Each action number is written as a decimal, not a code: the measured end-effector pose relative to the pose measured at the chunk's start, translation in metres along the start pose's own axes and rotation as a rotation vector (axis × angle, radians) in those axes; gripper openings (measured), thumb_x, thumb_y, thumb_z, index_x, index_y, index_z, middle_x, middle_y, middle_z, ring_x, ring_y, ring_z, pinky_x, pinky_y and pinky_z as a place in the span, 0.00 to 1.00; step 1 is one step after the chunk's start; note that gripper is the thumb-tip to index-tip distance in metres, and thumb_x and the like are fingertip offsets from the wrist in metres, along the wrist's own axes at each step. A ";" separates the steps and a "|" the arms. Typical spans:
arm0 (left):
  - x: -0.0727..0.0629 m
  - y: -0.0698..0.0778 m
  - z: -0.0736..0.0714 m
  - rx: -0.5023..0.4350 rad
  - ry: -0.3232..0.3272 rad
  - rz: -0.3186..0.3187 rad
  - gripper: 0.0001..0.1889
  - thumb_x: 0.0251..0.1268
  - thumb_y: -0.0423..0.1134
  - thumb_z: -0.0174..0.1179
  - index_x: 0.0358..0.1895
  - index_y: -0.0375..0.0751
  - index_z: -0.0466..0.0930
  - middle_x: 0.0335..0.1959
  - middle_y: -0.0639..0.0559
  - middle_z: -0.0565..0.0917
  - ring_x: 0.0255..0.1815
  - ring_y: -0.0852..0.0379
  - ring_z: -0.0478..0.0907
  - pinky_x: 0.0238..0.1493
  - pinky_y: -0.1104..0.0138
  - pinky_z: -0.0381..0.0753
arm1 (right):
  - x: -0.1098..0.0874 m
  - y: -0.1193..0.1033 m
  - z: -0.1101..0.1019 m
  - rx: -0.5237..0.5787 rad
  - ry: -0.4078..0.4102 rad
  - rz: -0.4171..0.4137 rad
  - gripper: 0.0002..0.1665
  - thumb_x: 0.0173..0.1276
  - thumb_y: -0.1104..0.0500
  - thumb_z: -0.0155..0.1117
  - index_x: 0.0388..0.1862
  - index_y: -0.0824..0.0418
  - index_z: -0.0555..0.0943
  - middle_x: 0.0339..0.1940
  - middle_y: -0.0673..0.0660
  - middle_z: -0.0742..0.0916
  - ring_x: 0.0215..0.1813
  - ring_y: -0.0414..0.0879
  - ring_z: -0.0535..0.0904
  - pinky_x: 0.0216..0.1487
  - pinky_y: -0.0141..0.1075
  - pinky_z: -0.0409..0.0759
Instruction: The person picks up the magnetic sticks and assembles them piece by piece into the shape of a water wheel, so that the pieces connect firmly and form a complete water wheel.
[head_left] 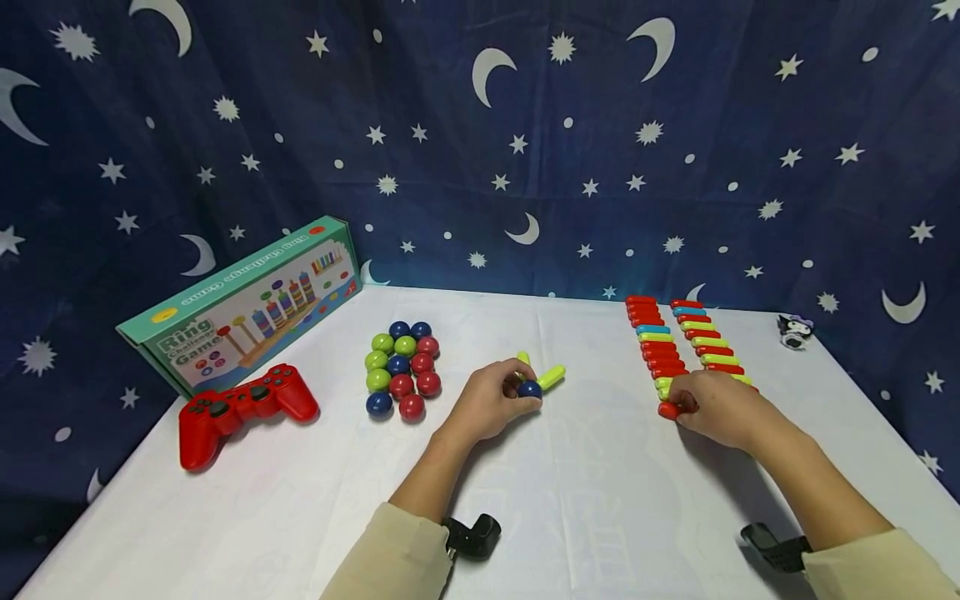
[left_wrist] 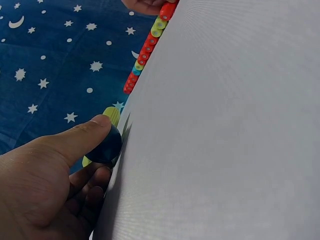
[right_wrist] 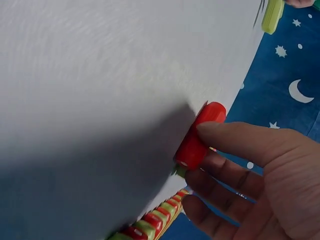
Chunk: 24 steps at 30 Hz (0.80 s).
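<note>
At the middle of the table, my left hand point(head_left: 487, 402) pinches a dark blue ball point(head_left: 530, 391) between thumb and fingers. Two yellow-green rods lie just beyond it, the right one point(head_left: 553, 377) slanting away from the ball. My right hand point(head_left: 723, 408) is at the near end of two columns of short coloured rods. Its thumb and fingers grip a red rod point(right_wrist: 200, 135), close to the white tabletop. In the head view the hand covers part of that rod and the near end of the right column point(head_left: 708, 342).
Left of centre is a cluster of red, green and blue balls point(head_left: 401, 384). A red game controller point(head_left: 247, 407) lies further left, before a green game box point(head_left: 247, 300). A small black-and-white figure point(head_left: 795, 332) stands at the back right. A starry blue cloth point(head_left: 450, 217) hangs behind.
</note>
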<state>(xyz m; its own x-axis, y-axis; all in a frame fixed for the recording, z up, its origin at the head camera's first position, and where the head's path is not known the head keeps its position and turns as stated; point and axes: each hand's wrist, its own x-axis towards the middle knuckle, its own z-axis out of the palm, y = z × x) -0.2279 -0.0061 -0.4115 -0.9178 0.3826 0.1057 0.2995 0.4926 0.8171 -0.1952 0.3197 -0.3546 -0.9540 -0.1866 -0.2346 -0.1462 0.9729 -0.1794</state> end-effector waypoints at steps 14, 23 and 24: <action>0.001 0.001 0.001 0.018 0.000 -0.005 0.16 0.62 0.39 0.74 0.52 0.48 0.83 0.39 0.51 0.82 0.40 0.57 0.76 0.43 0.67 0.79 | 0.016 -0.049 0.016 0.215 -0.006 -0.071 0.14 0.62 0.56 0.76 0.45 0.56 0.84 0.36 0.50 0.86 0.39 0.45 0.78 0.43 0.40 0.84; 0.000 -0.001 0.001 0.014 0.001 -0.008 0.16 0.62 0.40 0.74 0.52 0.48 0.83 0.39 0.51 0.82 0.40 0.56 0.77 0.44 0.67 0.80 | 0.038 -0.093 0.027 0.327 0.025 -0.179 0.11 0.65 0.57 0.74 0.44 0.56 0.84 0.33 0.49 0.85 0.37 0.45 0.77 0.41 0.36 0.80; 0.000 -0.001 0.001 0.015 0.003 -0.003 0.16 0.62 0.40 0.74 0.51 0.48 0.83 0.39 0.51 0.82 0.40 0.56 0.77 0.44 0.67 0.80 | 0.040 -0.095 0.027 0.338 0.025 -0.189 0.10 0.65 0.58 0.73 0.44 0.57 0.84 0.32 0.49 0.85 0.36 0.45 0.77 0.40 0.36 0.80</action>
<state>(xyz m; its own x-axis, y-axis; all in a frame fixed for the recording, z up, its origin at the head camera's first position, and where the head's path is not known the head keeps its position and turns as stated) -0.2281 -0.0056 -0.4124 -0.9194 0.3790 0.1051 0.3007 0.5052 0.8089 -0.2118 0.2158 -0.3729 -0.9250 -0.3513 -0.1447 -0.2300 0.8209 -0.5227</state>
